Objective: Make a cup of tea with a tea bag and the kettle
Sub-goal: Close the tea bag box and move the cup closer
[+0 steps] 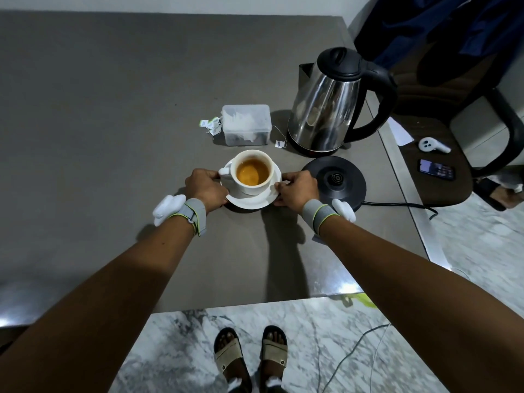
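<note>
A white cup (249, 186) filled with amber tea stands on a white saucer (252, 202) in the middle of the grey table. My left hand (204, 188) grips the saucer's left rim, beside the cup's handle. My right hand (297, 189) grips the saucer's right rim. The steel kettle (326, 109) with black lid and handle stands off its base, behind and to the right of the cup. Its round black base (336, 177) lies right beside my right hand. A clear box of tea bags (246, 124) sits behind the cup.
Torn tea bag wrappers (211, 124) lie left of the box, and a tag on a string (279, 143) lies at its right. The base's cord (402, 205) runs off the table's right edge. A chair (436, 154) at the right carries a phone and a white device.
</note>
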{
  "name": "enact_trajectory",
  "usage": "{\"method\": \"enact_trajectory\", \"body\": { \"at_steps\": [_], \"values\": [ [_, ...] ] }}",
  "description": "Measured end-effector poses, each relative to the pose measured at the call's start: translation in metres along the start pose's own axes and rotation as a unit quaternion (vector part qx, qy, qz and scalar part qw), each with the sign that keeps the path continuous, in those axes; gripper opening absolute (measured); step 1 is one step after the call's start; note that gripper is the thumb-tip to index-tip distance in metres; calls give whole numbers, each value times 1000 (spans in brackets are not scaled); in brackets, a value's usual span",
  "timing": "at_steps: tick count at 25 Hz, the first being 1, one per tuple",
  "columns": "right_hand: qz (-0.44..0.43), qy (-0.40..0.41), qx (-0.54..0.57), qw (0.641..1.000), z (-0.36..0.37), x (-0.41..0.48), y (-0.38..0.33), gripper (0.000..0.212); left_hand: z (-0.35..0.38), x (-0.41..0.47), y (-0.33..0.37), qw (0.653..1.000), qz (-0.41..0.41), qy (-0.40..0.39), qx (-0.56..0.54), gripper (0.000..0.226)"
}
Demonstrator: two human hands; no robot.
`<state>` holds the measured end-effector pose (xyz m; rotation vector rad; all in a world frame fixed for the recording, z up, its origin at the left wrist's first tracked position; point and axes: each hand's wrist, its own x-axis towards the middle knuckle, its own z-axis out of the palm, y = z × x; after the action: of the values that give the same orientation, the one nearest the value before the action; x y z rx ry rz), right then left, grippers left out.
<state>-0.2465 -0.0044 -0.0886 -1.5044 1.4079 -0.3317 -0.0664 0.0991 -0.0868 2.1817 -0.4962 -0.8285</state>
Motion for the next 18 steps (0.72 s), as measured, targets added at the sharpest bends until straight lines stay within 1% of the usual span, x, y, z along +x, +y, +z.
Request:
{"method": "enact_trajectory", "body": {
  "at_steps": [2, 4, 6, 8, 12, 15, 18],
  "values": [
    [-12, -10, -2, 1000, 2, -9, -10, 14, -13, -10, 2, 1000, -4, 13, 0, 27],
    [-28, -15, -26, 999, 6, -11, -23, 15, -27, -13, 7, 1000, 3, 23, 12, 31],
    [-46, -23, -24, 998, 12, -15, -42, 16, -48, -15, 11, 999, 15, 37, 18, 34],
    [-62, -38, -2, 997, 32, -28, -73, 15, -88, -15, 12, 998, 21, 52, 6, 32],
    [-77, -42, 6, 996, 52, -28, -95, 18, -119, -6, 13, 998, 37, 45, 2, 26],
    [-95, -41, 18, 994, 95, -36, -130, 15, -172, 13, 2, 998, 37, 48, -10, 22],
    [-90, -39, 36, 995, 142, -39, -159, 13, -219, 42, -10, 998, 41, 37, -21, 22]
  ]
}}
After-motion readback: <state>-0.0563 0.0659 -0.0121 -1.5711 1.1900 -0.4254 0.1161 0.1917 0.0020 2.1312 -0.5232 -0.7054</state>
